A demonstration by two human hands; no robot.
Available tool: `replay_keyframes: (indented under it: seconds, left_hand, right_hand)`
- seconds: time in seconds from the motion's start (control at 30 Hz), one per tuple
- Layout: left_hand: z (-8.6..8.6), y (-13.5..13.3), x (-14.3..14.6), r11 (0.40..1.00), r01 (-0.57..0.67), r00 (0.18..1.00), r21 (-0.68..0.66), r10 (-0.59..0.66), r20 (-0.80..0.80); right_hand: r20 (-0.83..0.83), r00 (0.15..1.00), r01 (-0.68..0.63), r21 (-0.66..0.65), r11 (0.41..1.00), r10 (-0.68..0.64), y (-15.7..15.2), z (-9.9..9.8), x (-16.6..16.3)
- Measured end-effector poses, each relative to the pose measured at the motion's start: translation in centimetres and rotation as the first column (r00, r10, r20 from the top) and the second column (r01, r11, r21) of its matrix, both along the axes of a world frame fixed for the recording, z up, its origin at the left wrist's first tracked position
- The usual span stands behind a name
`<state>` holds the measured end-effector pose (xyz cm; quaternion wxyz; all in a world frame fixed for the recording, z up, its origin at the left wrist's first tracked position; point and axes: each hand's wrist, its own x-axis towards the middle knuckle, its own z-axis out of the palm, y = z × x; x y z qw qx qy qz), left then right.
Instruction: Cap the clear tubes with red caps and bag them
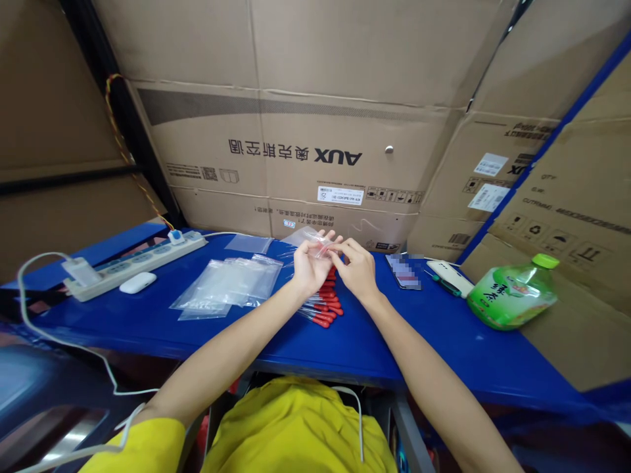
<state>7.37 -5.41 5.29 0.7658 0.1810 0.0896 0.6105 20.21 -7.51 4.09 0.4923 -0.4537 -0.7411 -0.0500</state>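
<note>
A clear plastic bag (306, 236) is held up over the blue table by my left hand (311, 268), whose thumb presses on it. The fingers of my right hand (355, 266) pinch the bag's edge beside the left thumb. Under and between the hands lies a row of thin metal-shafted tools with red handles (323, 318), partly hidden by my left hand; their exact kind I cannot make out. To the left of my left hand, several clear zip bags (231, 282) lie in an overlapping pile. Another flat bag (249, 244) rests behind them.
A white power strip (142, 263) with a plugged-in charger (83, 270) and a white earbud case (138, 282) are at left. On the right are a phone (404, 270), a white-and-green tool (449, 279) and a green bottle (513, 295). Cardboard (296, 52) walls the back.
</note>
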Motion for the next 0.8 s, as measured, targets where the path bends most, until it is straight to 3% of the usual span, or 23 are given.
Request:
replay_keyframes:
  seconds: [0.1, 0.17, 0.23, 0.33, 0.4, 0.47, 0.57, 0.63, 0.7, 0.8]
  left_hand:
    - [-0.1, 0.8, -0.4, 0.995, -0.095, 0.995, -0.034, 0.095, -0.008]
    - [-0.3, 1.5, -0.8, 0.981, -0.177, 0.984, -0.072, 0.176, -0.026]
    - [-0.4, 2.3, -1.4, 0.960, -0.251, 0.967, -0.125, 0.244, -0.068]
    - [-0.5, 3.3, -2.2, 0.934, -0.308, 0.950, -0.184, 0.289, -0.121]
    - [-0.6, 3.8, -2.7, 0.928, -0.316, 0.946, -0.198, 0.293, -0.135]
    - [-0.6, 4.2, -3.0, 0.928, -0.316, 0.947, -0.195, 0.295, -0.129]
    - [-0.5, 4.4, -3.5, 0.941, -0.299, 0.953, -0.161, 0.286, -0.097]
    - [-0.2, 4.4, -3.8, 0.949, -0.292, 0.956, -0.116, 0.286, -0.064]
    - [0.1, 4.4, -4.1, 0.955, -0.290, 0.957, -0.066, 0.290, -0.018]
    - [0.6, 4.4, -4.7, 0.957, -0.287, 0.957, -0.031, 0.288, 0.043]
  right_hand:
    - [0.021, 0.996, -0.090, -0.074, 0.993, 0.091, 0.2, 0.4, 0.6]
    - [0.045, 0.985, -0.155, -0.193, 0.969, 0.166, 0.2, 0.8, 1.1]
    - [0.104, 0.964, -0.192, -0.369, 0.909, 0.246, 0.2, 1.3, 1.5]
    - [0.205, 0.906, -0.178, -0.610, 0.772, 0.371, 0.0, 1.6, 2.0]
    - [0.230, 0.870, -0.168, -0.691, 0.703, 0.435, -0.2, 1.6, 2.0]
    - [0.232, 0.851, -0.180, -0.714, 0.677, 0.470, -0.2, 1.4, 2.0]
    - [0.216, 0.853, -0.212, -0.688, 0.694, 0.475, 0.0, 1.2, 2.0]
    - [0.193, 0.870, -0.245, -0.628, 0.739, 0.453, 0.1, 1.2, 2.2]
    - [0.147, 0.902, -0.281, -0.511, 0.812, 0.405, 0.2, 1.5, 2.3]
    - [0.041, 0.962, -0.252, -0.231, 0.940, 0.269, 0.0, 2.1, 2.4]
